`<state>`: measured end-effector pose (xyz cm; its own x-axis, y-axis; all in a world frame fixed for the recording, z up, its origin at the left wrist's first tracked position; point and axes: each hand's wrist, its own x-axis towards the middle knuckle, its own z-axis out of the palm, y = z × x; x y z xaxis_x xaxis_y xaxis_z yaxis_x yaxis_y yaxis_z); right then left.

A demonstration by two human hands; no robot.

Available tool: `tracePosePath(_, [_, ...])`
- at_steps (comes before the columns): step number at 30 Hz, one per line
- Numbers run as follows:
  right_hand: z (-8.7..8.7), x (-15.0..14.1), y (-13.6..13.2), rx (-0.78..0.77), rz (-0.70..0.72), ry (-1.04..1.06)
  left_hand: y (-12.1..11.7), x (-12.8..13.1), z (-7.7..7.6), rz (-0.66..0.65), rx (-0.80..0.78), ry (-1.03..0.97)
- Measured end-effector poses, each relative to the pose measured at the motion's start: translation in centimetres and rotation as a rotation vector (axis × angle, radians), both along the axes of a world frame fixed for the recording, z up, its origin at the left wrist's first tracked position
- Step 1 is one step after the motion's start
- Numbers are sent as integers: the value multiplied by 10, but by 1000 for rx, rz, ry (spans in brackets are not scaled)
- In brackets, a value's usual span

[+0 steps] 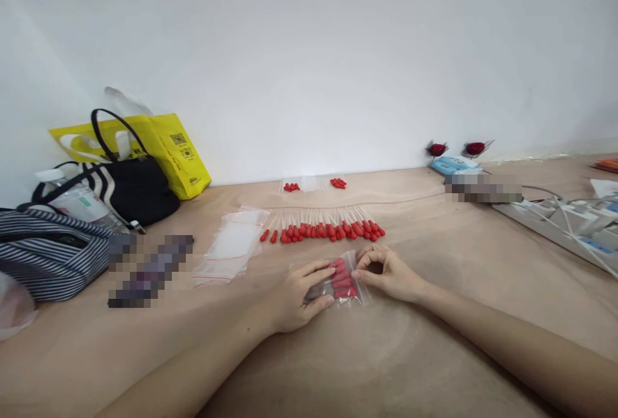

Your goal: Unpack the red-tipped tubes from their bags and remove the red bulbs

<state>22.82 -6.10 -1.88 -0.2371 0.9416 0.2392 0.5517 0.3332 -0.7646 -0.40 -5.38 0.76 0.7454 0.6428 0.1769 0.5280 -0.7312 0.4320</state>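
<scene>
A clear zip bag [348,303] lies on the table in front of me, with several red-bulbed pieces [342,276] side by side inside. My left hand [303,294] rests flat on the bag's left part, fingers and thumb apart, covering some of the contents. At the bag's upper right edge, my right hand [386,274] pinches the plastic between thumb and fingertips. Beyond the hands stretches a row of what look like droppers [321,230], red bulbs toward me and thin pale stems pointing away. Flat zip bags [230,244] overlap left of that row.
By the wall lie filled bags with red bulbs [291,187]. A striped bag [53,254], black handbag [145,189] and yellow bag [188,160] stand left. A blue packet [454,165], two dark red roses [476,148] and a power strip with cables [555,228] are right.
</scene>
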Motion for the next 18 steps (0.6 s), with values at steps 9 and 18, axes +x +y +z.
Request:
tracePosePath(9, [1,-7,6,33,137,-17,1,-6,7,45,70,28])
tracePosePath(18, [2,-6,2,605,236,-267,35,28,5,-246,496,59])
